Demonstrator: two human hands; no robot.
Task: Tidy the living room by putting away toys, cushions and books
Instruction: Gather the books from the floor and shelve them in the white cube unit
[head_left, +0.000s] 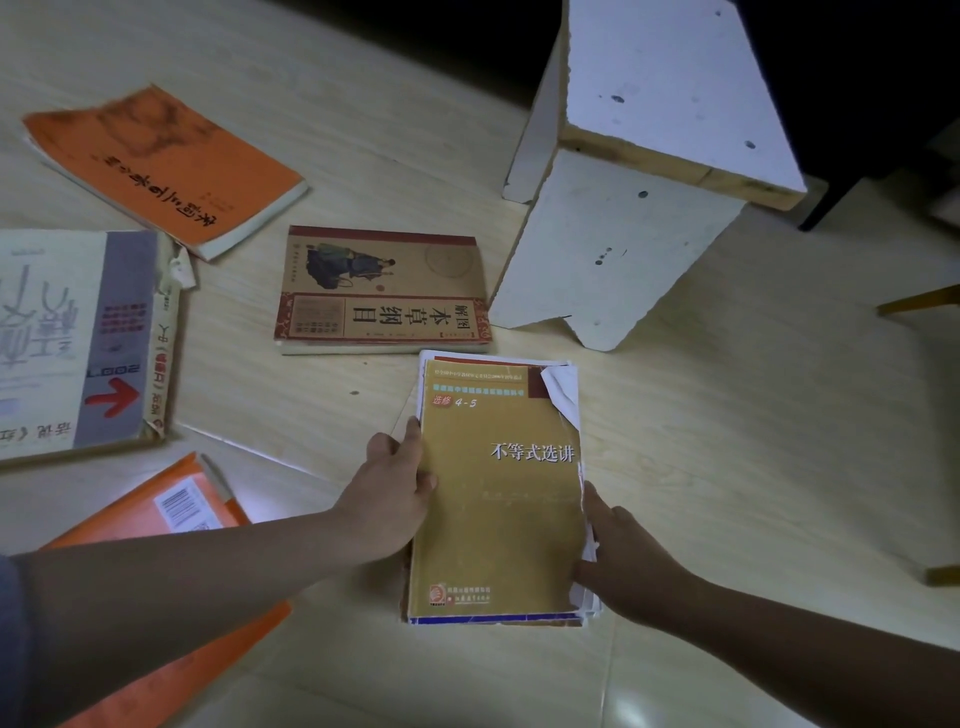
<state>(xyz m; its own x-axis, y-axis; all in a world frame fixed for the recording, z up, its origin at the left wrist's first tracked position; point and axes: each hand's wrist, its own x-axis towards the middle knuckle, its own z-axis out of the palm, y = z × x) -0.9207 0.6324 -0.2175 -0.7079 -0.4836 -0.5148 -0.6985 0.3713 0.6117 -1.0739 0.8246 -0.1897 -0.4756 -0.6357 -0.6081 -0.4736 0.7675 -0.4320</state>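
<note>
Floor (753, 415): pale wood-pattern boards, dim room, black at the top of the frame. Books lie scattered flat on it.

Task item: yellow book (498, 499), just below frame centre at about 5 o'clock, cover up, title readable from the wearer's side. Top right corner of the cover is torn and peeled back. It tops a thin pile; white page edges show at the top and right, and a blue cover edge (493, 620) shows along the bottom. Cannot tell whether the pile rests on the floor or is slightly raised.

Hands: apart, one on each long side of the pile.
- Left hand (395, 488) at the book's 9 o'clock edge, thumb over the cover, forefinger stretched up along the edge; it grips the book.
- Right hand (618, 556) at the 3 o'clock edge, thumb laid along the torn edge, fingers tucked under the loose white pages; it grips that side.

Other books, by clock from the yellow book:
- brown book (384, 291) with a figure illustration, 11 o'clock, near, not touching.
- orange book (166, 166), further out at 10 o'clock.
- grey-and-cream book (78, 338), large, with a red arrow, 9 o'clock, cut by the frame edge.
- orange cover (197, 499) with a barcode label, 8 o'clock, partly under the left forearm.

White stool (623, 234): 1 o'clock, standing just beside the brown book.
</note>
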